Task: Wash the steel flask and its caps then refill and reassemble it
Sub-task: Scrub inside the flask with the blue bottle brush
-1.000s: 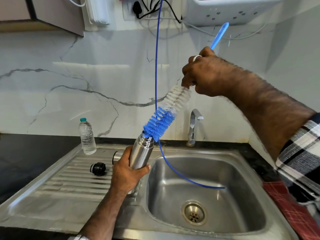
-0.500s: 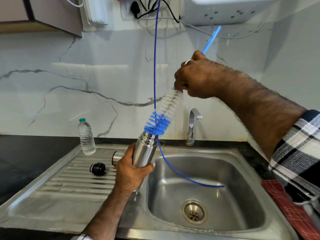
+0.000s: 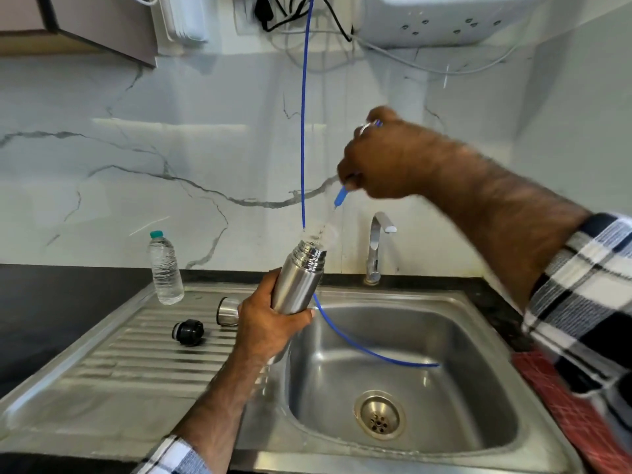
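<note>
A stainless steel sink (image 3: 444, 302) fills the near half of the scene, its basin to the right and its ribbed drainboard (image 3: 136, 347) to the left, with a marble backsplash (image 3: 136, 165) rising behind it. The right arm reaches in from the right, forearm angled up and leftward, checked sleeve (image 3: 588, 295) pushed back; the right hand (image 3: 386, 159) is clenched around the blue handle of a bottle brush (image 3: 341, 198) (most of the handle is hidden in the fist), held above the flask with the wrist bent downward. The left arm comes up from the near edge, and the left hand (image 3: 270, 323) wraps around the lower body of the steel flask (image 3: 299, 282), holding it tilted with its open mouth up and to the right, over the left rim of the basin. Blurred pale bristles sit at the flask's mouth. A thin blue hose (image 3: 302, 131) hangs from above, passes behind the flask and curves into the basin. A clear plastic water bottle (image 3: 165, 268) stands at the far left of the drainboard. A steel cap (image 3: 228, 311) lies just left of the left hand, and a black inner cap (image 3: 188, 331) lies farther left. The tap (image 3: 376, 248) stands behind the basin.
</note>
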### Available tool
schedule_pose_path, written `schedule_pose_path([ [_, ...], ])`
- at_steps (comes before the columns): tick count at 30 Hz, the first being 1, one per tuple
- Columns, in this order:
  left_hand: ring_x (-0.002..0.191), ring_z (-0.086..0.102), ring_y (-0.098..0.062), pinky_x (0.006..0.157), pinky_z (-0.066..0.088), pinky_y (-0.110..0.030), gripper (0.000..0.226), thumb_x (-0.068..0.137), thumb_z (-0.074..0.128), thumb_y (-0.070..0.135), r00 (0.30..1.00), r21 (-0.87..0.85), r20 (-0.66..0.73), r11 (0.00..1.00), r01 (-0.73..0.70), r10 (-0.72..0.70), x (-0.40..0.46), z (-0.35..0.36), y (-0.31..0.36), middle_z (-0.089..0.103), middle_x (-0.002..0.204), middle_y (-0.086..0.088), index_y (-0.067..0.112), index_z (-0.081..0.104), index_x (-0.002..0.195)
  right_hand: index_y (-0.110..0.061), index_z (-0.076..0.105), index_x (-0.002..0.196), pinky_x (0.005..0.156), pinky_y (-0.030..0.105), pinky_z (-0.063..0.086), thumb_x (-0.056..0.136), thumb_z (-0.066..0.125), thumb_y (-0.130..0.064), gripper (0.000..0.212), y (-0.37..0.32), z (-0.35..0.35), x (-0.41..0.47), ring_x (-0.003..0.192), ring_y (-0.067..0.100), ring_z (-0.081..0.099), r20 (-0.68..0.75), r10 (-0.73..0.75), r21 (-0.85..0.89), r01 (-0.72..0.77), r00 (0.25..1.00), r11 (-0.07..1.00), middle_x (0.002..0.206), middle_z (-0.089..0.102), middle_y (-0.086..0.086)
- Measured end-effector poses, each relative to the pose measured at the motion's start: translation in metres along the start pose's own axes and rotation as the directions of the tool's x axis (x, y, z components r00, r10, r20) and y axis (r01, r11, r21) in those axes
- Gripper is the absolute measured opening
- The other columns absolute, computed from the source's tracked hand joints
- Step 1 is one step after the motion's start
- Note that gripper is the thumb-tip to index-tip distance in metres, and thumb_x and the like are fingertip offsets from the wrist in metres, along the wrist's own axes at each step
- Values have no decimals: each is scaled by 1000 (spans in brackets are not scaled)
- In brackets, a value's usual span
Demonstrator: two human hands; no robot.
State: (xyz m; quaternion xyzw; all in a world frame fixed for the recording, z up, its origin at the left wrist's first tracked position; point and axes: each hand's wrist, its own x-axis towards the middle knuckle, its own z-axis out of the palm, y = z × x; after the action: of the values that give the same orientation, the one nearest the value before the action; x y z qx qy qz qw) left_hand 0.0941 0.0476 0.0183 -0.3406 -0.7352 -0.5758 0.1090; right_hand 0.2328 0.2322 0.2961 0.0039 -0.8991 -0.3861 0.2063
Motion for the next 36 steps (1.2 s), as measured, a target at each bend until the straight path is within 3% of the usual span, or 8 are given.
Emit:
schedule_pose_path([
  [6,88,71,1,72,61,-23,82,59,100,42,999,-18,36,999,-40,41,4,23,3,73,104,19,41,62,132,-40,77,108,106,45,34,95,64,-39,18,0,16,-8,102,18,56,-2,44,100,-44,999,994,95,70,-14],
  [16,89,71,-7,78,64,-32,86,59,96,52,994,75,100,996,-53,45,5,23,1,71,103,22,47,57,135,-38,77,114,102,43,33,102,56,-44,25,-14,43,-25,97,12,53,33,-57,160,51,998,986,94,67,-18],
  [19,90,63,-14,82,50,-27,88,59,87,60,992,254,80,960,-114,96,5,23,0,69,99,22,46,54,140,-34,78,116,100,39,36,104,49,-53,37,-19,48,-28,89,11,54,74,27,155,-39,997,987,102,77,-11],
  [26,95,67,-9,91,30,-40,96,54,90,52,959,540,196,794,-280,204,9,-4,-18,75,111,17,44,51,141,-22,72,88,85,41,53,105,45,-59,48,-63,98,-70,91,25,64,480,152,324,-336,864,885,103,70,4],
  [30,96,64,-9,92,31,-41,100,54,92,54,961,560,221,785,-264,165,12,-6,-17,74,114,18,45,50,144,-27,70,85,82,40,42,103,41,-57,45,-72,147,-105,89,28,64,19,276,368,-263,961,892,88,65,-1],
  [32,99,65,-10,92,29,-39,99,54,91,54,958,575,225,770,-276,175,13,-7,-16,74,113,18,45,50,143,-23,73,88,80,43,42,105,48,-46,37,-84,161,-124,84,32,60,-205,338,358,-251,919,899,84,61,1],
  [34,104,66,-10,94,27,-39,99,54,91,56,947,620,264,719,-313,184,15,-8,-16,73,115,19,47,48,144,-20,66,75,67,41,43,103,53,-42,38,-105,172,-138,70,35,61,-252,425,385,-313,870,868,71,61,3],
  [36,108,65,-10,99,25,-42,99,54,90,57,932,682,315,640,-354,180,16,-10,-21,73,117,20,49,49,145,-20,60,67,57,36,44,102,49,-51,47,-123,179,-141,61,35,64,-67,475,432,-404,877,806,62,63,3],
])
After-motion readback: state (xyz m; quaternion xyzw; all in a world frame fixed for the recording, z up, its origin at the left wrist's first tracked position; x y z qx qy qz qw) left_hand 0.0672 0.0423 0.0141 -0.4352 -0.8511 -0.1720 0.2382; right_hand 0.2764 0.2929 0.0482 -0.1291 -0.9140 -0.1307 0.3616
